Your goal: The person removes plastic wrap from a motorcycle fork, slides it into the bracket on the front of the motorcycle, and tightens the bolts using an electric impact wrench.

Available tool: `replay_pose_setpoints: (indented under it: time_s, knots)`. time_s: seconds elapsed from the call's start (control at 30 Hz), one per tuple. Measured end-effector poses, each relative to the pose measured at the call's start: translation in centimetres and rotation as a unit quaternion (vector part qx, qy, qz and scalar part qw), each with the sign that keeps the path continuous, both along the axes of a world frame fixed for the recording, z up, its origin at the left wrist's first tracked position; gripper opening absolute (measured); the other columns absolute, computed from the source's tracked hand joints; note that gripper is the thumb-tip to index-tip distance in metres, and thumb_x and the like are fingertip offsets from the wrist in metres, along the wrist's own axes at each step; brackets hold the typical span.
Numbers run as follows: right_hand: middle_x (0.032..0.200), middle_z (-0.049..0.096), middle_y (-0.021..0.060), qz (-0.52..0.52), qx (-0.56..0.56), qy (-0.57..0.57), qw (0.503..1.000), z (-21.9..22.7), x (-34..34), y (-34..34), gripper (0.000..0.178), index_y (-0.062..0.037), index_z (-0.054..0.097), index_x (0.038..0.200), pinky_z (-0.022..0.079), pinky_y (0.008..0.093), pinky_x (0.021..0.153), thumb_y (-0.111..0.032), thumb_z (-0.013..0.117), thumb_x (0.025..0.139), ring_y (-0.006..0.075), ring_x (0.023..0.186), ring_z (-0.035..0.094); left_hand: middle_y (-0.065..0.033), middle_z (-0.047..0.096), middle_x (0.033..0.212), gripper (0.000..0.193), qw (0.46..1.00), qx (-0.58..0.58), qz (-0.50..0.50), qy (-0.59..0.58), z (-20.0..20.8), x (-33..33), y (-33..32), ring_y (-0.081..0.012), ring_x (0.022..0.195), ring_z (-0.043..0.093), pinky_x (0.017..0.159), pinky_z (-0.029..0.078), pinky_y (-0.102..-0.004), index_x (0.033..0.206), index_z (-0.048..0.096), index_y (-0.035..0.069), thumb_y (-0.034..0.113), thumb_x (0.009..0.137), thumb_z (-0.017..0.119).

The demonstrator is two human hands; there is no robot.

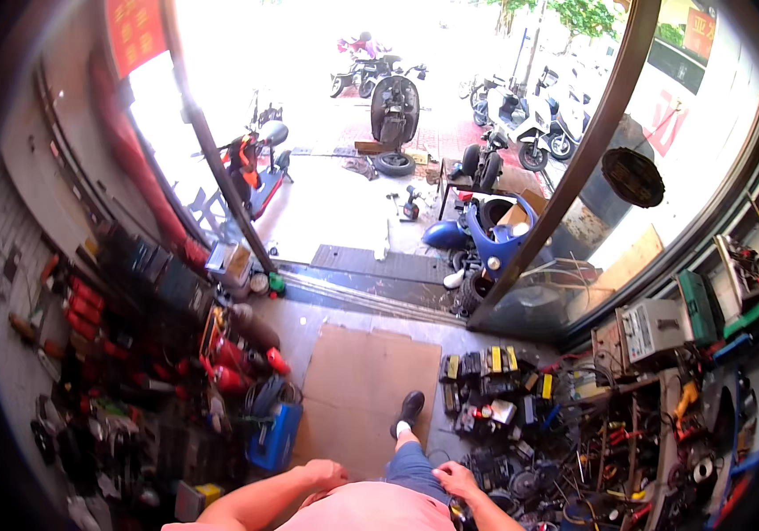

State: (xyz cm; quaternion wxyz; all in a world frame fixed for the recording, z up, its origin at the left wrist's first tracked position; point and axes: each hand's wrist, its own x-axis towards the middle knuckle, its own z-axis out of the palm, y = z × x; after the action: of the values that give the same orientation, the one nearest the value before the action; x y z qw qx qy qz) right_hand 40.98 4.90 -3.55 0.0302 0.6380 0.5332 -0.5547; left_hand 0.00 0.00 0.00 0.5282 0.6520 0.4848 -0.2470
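Note:
My left hand (pixel 325 473) is held in front of my pink shirt (pixel 371 509), above the edge of a cardboard sheet (pixel 355 385) on the floor. Its fingers are curled in and I see nothing in them. By the thigh of my blue shorts (pixel 417 473) is my right hand (pixel 457 479), its fingers bent together. A tiny pale spot shows at those fingertips, too small to name. One foot in a dark shoe (pixel 410 409) stands forward on the cardboard's right side.
A blue toolbox-like case (pixel 275 437) stands left of the cardboard. Several batteries (pixel 494 380) and dark parts crowd the floor at right. Past the door sill (pixel 371 296) are a blue scooter body (pixel 499 232), a power drill (pixel 410 205) and a loose wheel (pixel 394 164).

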Motion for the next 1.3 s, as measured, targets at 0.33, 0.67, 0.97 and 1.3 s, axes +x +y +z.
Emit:
replay_pose_setpoints:
  time_s: [0.33,0.67,0.97,1.3]
  knots:
    - [0.117,0.077,0.0123,0.385,0.002,0.028,0.923,4.7,-13.3,38.2,0.038,-0.0188,0.080,0.115,0.054,0.0450,0.102,-0.045,0.069,0.090,0.0335,0.118,0.069,-0.0148,0.061,0.143,0.047,0.949,0.183,0.236,0.103,7.1,-5.6,27.6,-0.0397,0.135,0.052,0.110,0.048,-0.0520,0.135,0.072,0.023,0.046,0.095,0.062]
    - [0.097,0.078,0.0157,0.008,0.074,0.029,0.997,6.5,-28.2,57.4,0.033,-0.0058,0.077,0.109,0.057,0.0414,0.084,-0.034,0.065,0.097,0.0273,0.094,0.075,-0.0161,0.070,0.131,0.041,0.977,0.189,0.093,0.006,2.4,-21.5,55.8,-0.0398,0.121,0.065,0.100,0.055,-0.0504,0.124,0.077,0.021,0.045,0.098,0.056]
    - [0.093,0.077,0.0184,-0.008,-0.041,0.016,0.999,14.9,-40.9,74.0,0.032,-0.0054,0.078,0.106,0.056,0.0422,0.082,-0.034,0.068,0.095,0.0299,0.091,0.075,-0.0223,0.073,0.116,0.038,0.972,0.096,0.207,-0.054,-1.2,-32.5,72.2,-0.0433,0.114,0.067,0.096,0.053,-0.0520,0.116,0.073,0.011,0.039,0.099,0.055]
    - [0.102,0.077,0.0110,0.085,-0.105,0.064,0.989,12.9,-55.9,100.3,0.045,-0.0015,0.077,0.113,0.056,0.0377,0.081,-0.043,0.072,0.097,0.0200,0.095,0.070,-0.0229,0.075,0.109,0.037,0.952,0.145,0.265,0.045,6.9,-48.8,94.8,-0.0432,0.106,0.070,0.091,0.055,-0.0527,0.106,0.076,0.008,0.037,0.098,0.054]
